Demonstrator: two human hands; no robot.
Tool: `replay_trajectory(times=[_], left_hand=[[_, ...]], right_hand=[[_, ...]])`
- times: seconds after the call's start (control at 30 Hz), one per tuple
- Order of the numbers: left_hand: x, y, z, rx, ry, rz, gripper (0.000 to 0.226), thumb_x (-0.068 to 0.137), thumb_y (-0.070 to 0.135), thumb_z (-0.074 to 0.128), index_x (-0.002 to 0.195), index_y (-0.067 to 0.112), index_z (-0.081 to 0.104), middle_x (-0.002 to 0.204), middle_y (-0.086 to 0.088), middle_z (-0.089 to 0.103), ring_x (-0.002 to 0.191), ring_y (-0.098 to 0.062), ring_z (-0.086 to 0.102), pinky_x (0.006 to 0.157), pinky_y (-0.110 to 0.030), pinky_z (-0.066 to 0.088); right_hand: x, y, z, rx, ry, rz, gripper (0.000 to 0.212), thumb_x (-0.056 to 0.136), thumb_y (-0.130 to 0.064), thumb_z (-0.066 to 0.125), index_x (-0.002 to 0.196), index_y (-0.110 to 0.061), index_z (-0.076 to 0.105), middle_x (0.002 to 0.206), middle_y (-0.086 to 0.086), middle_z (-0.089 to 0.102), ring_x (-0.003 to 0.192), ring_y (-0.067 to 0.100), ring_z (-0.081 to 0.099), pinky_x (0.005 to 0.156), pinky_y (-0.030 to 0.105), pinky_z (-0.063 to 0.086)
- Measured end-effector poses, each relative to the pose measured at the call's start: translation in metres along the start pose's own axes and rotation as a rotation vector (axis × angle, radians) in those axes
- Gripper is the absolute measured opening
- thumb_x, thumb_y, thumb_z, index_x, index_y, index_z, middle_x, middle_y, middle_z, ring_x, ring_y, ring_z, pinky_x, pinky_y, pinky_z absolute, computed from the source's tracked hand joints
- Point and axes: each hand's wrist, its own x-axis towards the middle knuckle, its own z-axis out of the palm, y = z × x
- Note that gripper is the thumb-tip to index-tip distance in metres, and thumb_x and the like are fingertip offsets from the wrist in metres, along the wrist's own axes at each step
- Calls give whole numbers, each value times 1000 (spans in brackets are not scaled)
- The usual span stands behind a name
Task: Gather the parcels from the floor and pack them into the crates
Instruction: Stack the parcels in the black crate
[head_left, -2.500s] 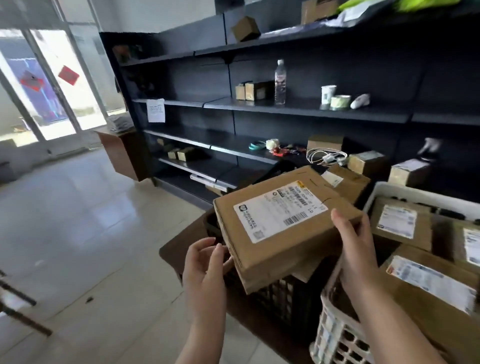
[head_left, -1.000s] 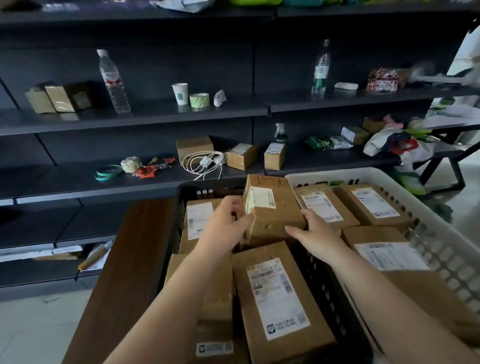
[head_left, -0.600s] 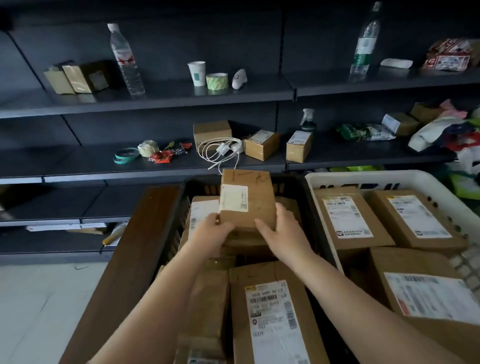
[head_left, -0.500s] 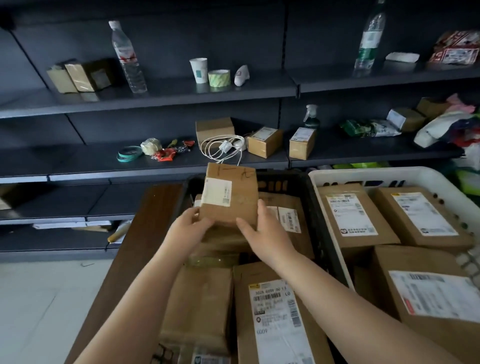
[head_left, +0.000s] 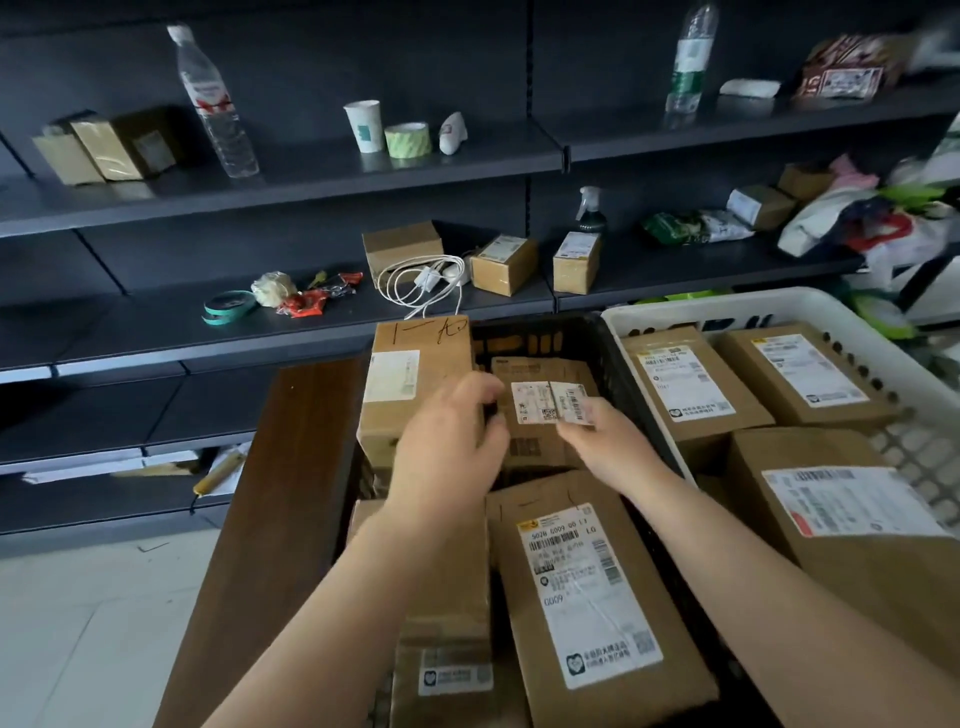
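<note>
1. Both forearms reach forward over the black crate (head_left: 545, 338); the left hand (head_left: 447, 447) hovers with its grip loosely curled, grasping nothing.
2. The right hand (head_left: 608, 441) pinches the labelled cardboard parcel (head_left: 540, 410) lying inside that crate.
3. A taped brown box (head_left: 410, 384) stands upright at that crate's left wall.

front parcel (head_left: 587, 587) label: "0009", "LG" | other labels unreadable

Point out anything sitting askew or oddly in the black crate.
One parcel at the back left corner of the black crate stands on end, rising above the rim, while the others lie flat. The label on the parcel beside it looks split or creased down the middle.
</note>
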Motion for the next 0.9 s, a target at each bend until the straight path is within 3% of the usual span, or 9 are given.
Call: replay_trajectory(times=[0.07, 0.13, 0.23, 0.37, 0.47, 0.57, 0.63, 0.77, 0.9], left_hand=[[2, 8, 21, 66, -277, -57, 28, 90, 22, 49, 117, 24, 52, 113, 6, 59, 93, -10, 58, 70, -23, 50], [6, 9, 41, 150, -496, -216, 30, 90, 22, 46, 119, 17, 51, 115, -2, 59, 97, -20, 59, 78, -34, 53], [19, 7, 66, 157, -689, -397, 32, 89, 21, 44, 118, 7, 50, 118, -10, 58, 99, -23, 56, 82, -32, 48], [46, 1, 89, 196, -718, -498, 39, 94, 22, 44, 125, 0, 50, 129, -16, 54, 118, -30, 51, 95, -35, 42], [55, -6, 100, 134, -805, -523, 35, 97, 17, 38, 126, 1, 50, 132, -17, 51, 119, -30, 49, 96, -32, 40], [63, -10, 106, 28, -808, -613, 35, 97, 17, 38, 128, 3, 47, 134, -16, 49, 121, -28, 48, 97, -30, 39], [73, -13, 107, -75, -713, -741, 42, 95, 18, 46, 133, 1, 43, 138, -16, 46, 126, -29, 45, 100, -32, 37], [79, -19, 106, -294, -585, -927, 62, 93, 21, 51, 143, 3, 18, 146, -13, 33, 132, -28, 34, 103, -35, 32], [79, -25, 112, -227, -592, -850, 44, 95, 19, 46, 136, 5, 37, 139, -13, 45, 122, -26, 44, 91, -30, 37]], right_hand=[[0, 14, -5, 89, -16, 203, 49, 90, -35, 51, 133, -14, 42, 121, 4, 59, 102, 19, 58, 70, 27, 45], [-2, 22, -4, 295, -60, 409, 55, 90, -37, 53, 135, -10, 40, 114, 8, 62, 91, 19, 60, 66, 27, 46], [-2, 27, 0, 559, -83, 526, 33, 91, -33, 55, 115, -10, 60, 83, 8, 67, 72, 19, 63, 52, 24, 46], [7, 28, 5, 687, -11, 569, 18, 91, -26, 53, 90, -11, 64, 79, 15, 66, 68, 26, 61, 60, 30, 51], [9, 28, 10, 739, 35, 583, 17, 89, -25, 55, 80, -13, 63, 75, 16, 67, 68, 30, 63, 68, 36, 53], [7, 33, 16, 868, 90, 616, 18, 87, -29, 58, 86, -14, 66, 78, 16, 70, 73, 33, 67, 66, 37, 56], [7, 34, 18, 970, 102, 652, 19, 87, -34, 60, 85, -16, 67, 80, 15, 71, 73, 32, 68, 60, 34, 56], [10, 37, 18, 1111, 160, 685, 17, 88, -33, 59, 77, -19, 61, 77, 14, 66, 73, 30, 64, 69, 38, 55], [11, 48, 27, 1166, 186, 755, 20, 90, -26, 54, 99, -10, 62, 87, 17, 69, 76, 33, 65, 60, 35, 54]])
